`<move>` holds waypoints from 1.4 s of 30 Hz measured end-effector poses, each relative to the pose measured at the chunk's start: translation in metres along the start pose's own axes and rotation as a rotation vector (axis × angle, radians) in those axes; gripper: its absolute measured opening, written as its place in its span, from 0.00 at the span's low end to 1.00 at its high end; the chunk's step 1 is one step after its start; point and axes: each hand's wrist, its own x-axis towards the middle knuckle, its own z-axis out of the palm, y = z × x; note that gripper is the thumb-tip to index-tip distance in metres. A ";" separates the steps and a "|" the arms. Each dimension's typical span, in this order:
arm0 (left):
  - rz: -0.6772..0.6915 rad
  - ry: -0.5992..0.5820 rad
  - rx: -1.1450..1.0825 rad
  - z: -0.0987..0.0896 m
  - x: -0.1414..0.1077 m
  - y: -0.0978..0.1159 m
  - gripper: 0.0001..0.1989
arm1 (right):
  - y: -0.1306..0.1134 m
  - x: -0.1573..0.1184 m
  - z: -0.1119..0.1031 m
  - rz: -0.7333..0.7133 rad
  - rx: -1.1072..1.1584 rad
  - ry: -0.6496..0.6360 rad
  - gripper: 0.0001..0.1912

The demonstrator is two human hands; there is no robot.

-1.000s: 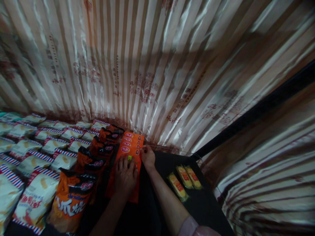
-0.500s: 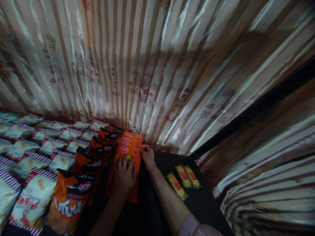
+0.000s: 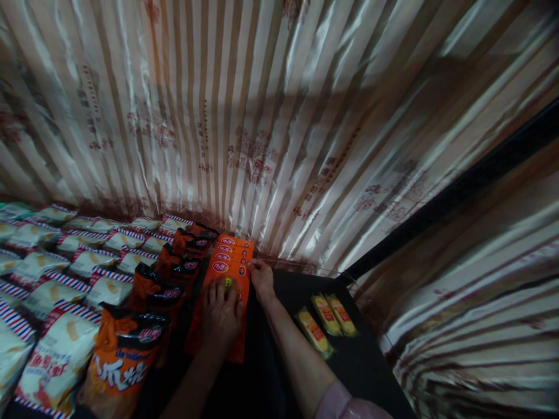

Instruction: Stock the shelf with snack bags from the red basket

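Observation:
Several flat orange snack packets [image 3: 230,266] lie overlapped in a column, with their top edges stepped toward the curtain. My left hand [image 3: 222,311] rests flat on the front packet, fingers spread over its printed face. At the packets' right edge, my right hand [image 3: 262,279] has thumb and fingertips pinched together on an orange packet's side. Just left of the column stands a row of orange-and-black snack bags [image 3: 124,361].
White snack bags with striped edges [image 3: 59,355] fill the left side in rows. Three yellow wrapped snacks [image 3: 315,331] lie on the black tabletop [image 3: 362,372] at the right. A shiny striped curtain [image 3: 262,116] hangs behind, with a dark slanting pole [image 3: 437,203].
Almost nothing differs. Both hands stay on the orange packets, and the view has shifted very slightly.

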 end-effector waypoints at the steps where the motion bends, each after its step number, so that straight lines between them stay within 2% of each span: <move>1: -0.001 0.005 0.002 0.001 0.000 0.000 0.19 | -0.003 -0.002 -0.001 0.023 -0.031 0.002 0.12; 6: 0.005 0.003 -0.006 0.002 0.000 0.000 0.19 | -0.018 -0.009 -0.009 0.105 -0.174 0.013 0.11; 12: 0.003 0.003 0.007 0.001 0.001 0.000 0.19 | -0.021 -0.007 -0.008 0.156 -0.136 0.001 0.12; 18: 0.001 -0.026 0.002 0.002 0.002 0.000 0.19 | -0.020 -0.005 -0.011 0.153 -0.189 0.003 0.12; 25: 0.009 0.008 0.008 0.006 0.002 -0.001 0.19 | -0.018 -0.001 -0.009 0.174 -0.184 -0.008 0.13; 36: 0.025 0.021 0.000 0.004 0.002 -0.002 0.19 | -0.034 -0.011 -0.011 0.162 -0.272 0.020 0.12; 42: 0.014 -0.027 0.003 0.003 0.003 -0.002 0.19 | -0.037 -0.016 -0.009 0.146 -0.333 0.043 0.11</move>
